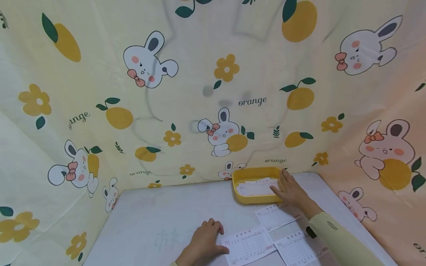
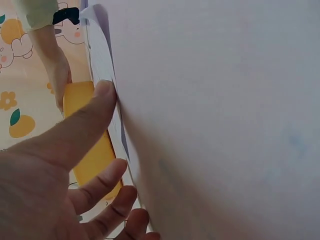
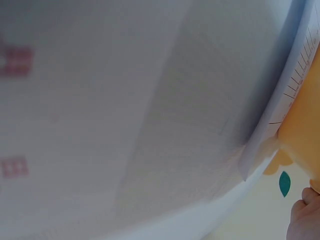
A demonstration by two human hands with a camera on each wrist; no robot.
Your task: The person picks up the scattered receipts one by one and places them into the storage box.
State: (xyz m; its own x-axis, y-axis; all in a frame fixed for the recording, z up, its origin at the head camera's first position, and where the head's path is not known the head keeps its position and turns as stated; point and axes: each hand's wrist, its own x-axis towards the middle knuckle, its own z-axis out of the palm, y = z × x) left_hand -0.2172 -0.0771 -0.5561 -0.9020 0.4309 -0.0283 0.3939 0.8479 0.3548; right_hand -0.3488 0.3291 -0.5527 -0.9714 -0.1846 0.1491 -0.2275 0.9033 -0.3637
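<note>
A shallow yellow plastic tray (image 1: pixel 257 199) stands near the back of the table, with printed paper slips (image 1: pixel 254 187) lying in it. My right hand (image 1: pixel 294 192) grips the tray's right end, its fingers along the outer side and its thumb over the rim. Its curled fingers (image 3: pixel 305 212) show at the tray's edge in the right wrist view. My left hand (image 1: pixel 205 240) rests on the table with loosely bent fingers, its thumb at the left edge of a printed slip (image 1: pixel 247 245). Another slip (image 1: pixel 277 216) lies in front of the tray, and one more (image 1: pixel 301 247) under my right forearm.
The white table (image 1: pixel 149 218) reaches back to a patterned cloth (image 1: pixel 186 129) with rabbits and oranges, which hangs behind and at both sides. A black band (image 1: pixel 311 232) shows at my right sleeve (image 1: pixel 342 236).
</note>
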